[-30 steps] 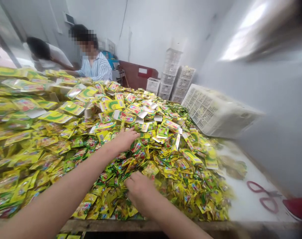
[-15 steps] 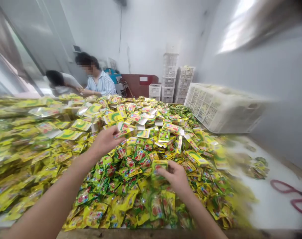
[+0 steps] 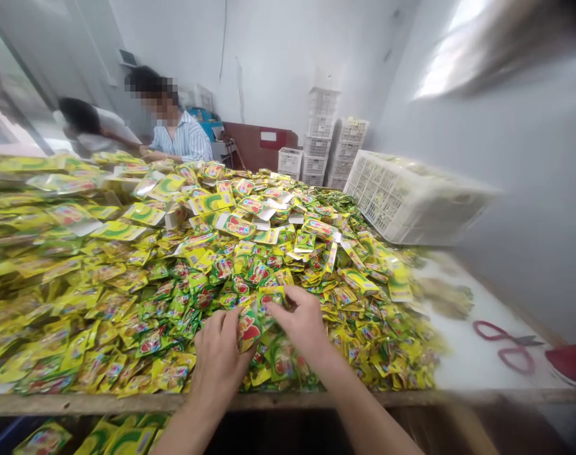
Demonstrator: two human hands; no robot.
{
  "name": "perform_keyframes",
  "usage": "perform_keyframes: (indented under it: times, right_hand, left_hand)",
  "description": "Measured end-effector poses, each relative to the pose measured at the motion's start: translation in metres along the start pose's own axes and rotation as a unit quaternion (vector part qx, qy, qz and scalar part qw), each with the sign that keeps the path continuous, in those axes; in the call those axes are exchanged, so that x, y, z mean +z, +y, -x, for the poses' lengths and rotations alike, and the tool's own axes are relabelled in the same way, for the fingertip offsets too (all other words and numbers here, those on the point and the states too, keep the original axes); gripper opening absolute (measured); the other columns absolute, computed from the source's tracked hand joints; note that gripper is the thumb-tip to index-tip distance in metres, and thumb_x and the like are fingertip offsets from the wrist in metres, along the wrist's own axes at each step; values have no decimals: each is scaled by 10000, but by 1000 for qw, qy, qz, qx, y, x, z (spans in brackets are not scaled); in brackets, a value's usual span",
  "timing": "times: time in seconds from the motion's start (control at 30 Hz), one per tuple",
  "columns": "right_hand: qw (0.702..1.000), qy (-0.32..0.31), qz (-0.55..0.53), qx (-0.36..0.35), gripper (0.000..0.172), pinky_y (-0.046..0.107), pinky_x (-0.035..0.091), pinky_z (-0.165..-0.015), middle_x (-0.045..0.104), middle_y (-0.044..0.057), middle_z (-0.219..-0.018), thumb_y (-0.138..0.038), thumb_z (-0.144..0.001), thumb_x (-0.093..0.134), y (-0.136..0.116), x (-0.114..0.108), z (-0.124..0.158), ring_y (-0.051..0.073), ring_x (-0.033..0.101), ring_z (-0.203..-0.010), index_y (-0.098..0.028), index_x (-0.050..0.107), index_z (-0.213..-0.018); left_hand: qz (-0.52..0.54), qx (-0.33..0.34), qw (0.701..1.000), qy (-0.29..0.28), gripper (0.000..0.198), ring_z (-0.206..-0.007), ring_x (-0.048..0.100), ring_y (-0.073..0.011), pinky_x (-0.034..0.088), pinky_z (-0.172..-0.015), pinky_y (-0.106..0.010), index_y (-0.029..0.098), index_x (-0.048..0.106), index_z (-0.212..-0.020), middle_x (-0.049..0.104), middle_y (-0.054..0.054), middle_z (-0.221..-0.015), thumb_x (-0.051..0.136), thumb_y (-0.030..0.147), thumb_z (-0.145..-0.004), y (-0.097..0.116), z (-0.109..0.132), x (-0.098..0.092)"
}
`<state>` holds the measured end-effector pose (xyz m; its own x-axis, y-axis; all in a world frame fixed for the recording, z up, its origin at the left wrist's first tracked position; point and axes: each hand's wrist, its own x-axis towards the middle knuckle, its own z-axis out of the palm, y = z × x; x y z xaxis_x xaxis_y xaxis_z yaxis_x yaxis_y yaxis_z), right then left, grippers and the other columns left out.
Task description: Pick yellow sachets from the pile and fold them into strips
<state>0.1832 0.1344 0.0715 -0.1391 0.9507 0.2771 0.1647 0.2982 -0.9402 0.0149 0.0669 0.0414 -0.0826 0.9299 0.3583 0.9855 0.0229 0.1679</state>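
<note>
Packet (image 3: 248, 330) in left hand (image 3: 220, 344), over near middle of heap (image 3: 373, 341). Printed face turned up toward the viewer; fingers cover one side, long axis cannot be told. Left thumb and fingers grasp it. Right hand (image 3: 304, 321) pinches second packet (image 3: 271, 299) just beside, thumb on its face. Heap: glossy, crinkled pouches, green and yellow, red print. Cartons (image 3: 235, 225) farther up: oblong card, white flaps. Scissors (image 3: 515, 361), red looped handles, on white tabletop (image 3: 451, 360).
</note>
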Motion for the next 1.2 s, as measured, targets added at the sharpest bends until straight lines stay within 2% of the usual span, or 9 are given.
perform_keyframes:
  times: [0.17,0.3,0.37,0.47,0.6,0.73,0.87,1.0,1.2]
  right_hand:
    - [982,-173,73,35,232,214,297,-535,467,-66,-578,-247,-724,697,4,-19,17,108,419,-591,-168,543,-568]
    - [966,-239,92,34,113,216,350,-622,563,-50,-699,-155,-710,716,0,-38,22,125,507,-697,-170,609,-676]
    - [972,-222,74,34,189,222,379,-682,618,-39,-813,-115,-690,743,2,-42,28,140,549,-790,-193,650,-834]
    - [974,-215,34,67,254,221,386,-636,614,-54,-730,-149,-639,828,11,-41,42,135,554,-716,-200,669,-831]
    - [980,-191,23,48,138,256,413,-779,645,-16,-793,-198,-660,850,29,-30,79,153,572,-827,-186,712,-655]
    - [962,-267,52,28,62,282,385,-900,644,13,-1017,-294,-766,783,41,-23,126,172,533,-1004,-233,775,-758]
    - [939,-339,45,28,108,286,404,-870,634,20,-963,-352,-772,772,44,-23,148,186,528,-995,-249,782,-797]
    - [965,-226,-46,126,128,296,453,-811,655,32,-949,-339,-817,715,43,-27,144,181,586,-922,-231,762,-868]
    - [860,-170,-265,401,298,173,317,-350,606,-15,-608,-368,-665,792,57,-18,159,68,448,-397,-139,658,-800]
  left_hand:
    - [-4,5,1000,4,519,-943,558,-308,432,-797,-401,161,579,-1178,560,-101,-996,700,161,-673,13,17,9]
    - [157,-55,985,-50,531,-945,561,-317,459,-816,-427,167,575,-1143,561,-98,-1008,763,354,-682,30,44,15]
    - [324,-98,933,-119,450,-937,578,-287,476,-821,-401,195,563,-1097,588,-71,-987,715,428,-743,40,61,14]
    - [569,-176,770,-230,257,-887,614,-235,499,-793,-342,216,570,-974,651,-31,-907,639,416,-829,50,84,8]
    - [696,-264,615,-261,281,-862,634,-202,495,-777,-286,206,595,-933,701,-12,-867,753,354,-754,50,113,6]
    - [717,-271,574,-287,311,-862,639,-206,492,-787,-294,221,619,-960,713,-5,-890,789,323,-720,40,140,14]
    - [695,-237,608,-301,366,-1016,625,-247,466,-917,-334,235,660,-1084,722,-31,-1076,773,273,-738,33,150,19]
    - [685,-252,612,-304,431,-1028,640,-291,475,-920,-367,219,689,-1134,741,-52,-1080,783,298,-720,34,145,11]
    - [756,-374,457,-283,453,-996,663,-323,497,-900,-413,142,745,-1066,754,-133,-1014,666,494,-792,47,139,-11]
